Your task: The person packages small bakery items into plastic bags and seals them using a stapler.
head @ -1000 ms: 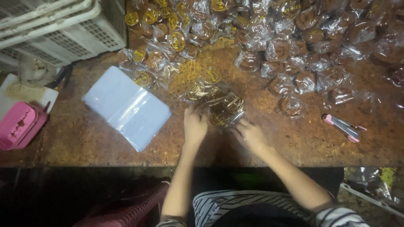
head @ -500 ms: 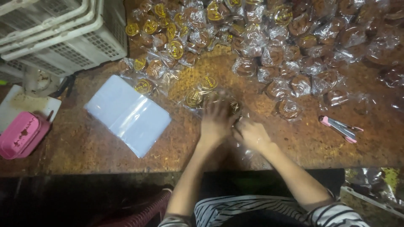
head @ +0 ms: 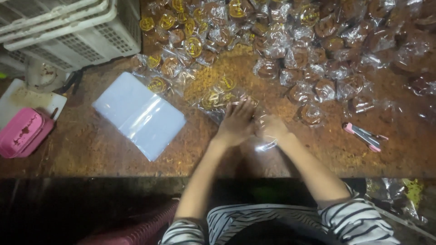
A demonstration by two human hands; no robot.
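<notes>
At the far left edge of the table (head: 91,149) a pink case (head: 22,132) was noted beside a white tray (head: 18,97), with white slatted crates (head: 68,31) behind them. Further right, a stack of clear flat bags (head: 138,114) was observed lying flat, apart from the hands. The left hand (head: 237,122) was recorded palm down, fingers extended and close together, pressed onto a clear plastic packet (head: 263,136) near the front edge of the table. The right hand (head: 271,128) was seen just beside it, curled over the same packet; whether its fingers pinched the film could not be told. The packet was judged light, thin, crinkly and slippery, its contents probably brittle, so a hold at the film's edge or corner was considered safer than squeezing the middle. Beyond the hands, a heap of wrapped round cakes (head: 290,50), some with yellow labels, was spread across the back of the table. To the right, a pink stapler (head: 364,136) was noted lying well apart from the hands.
</notes>
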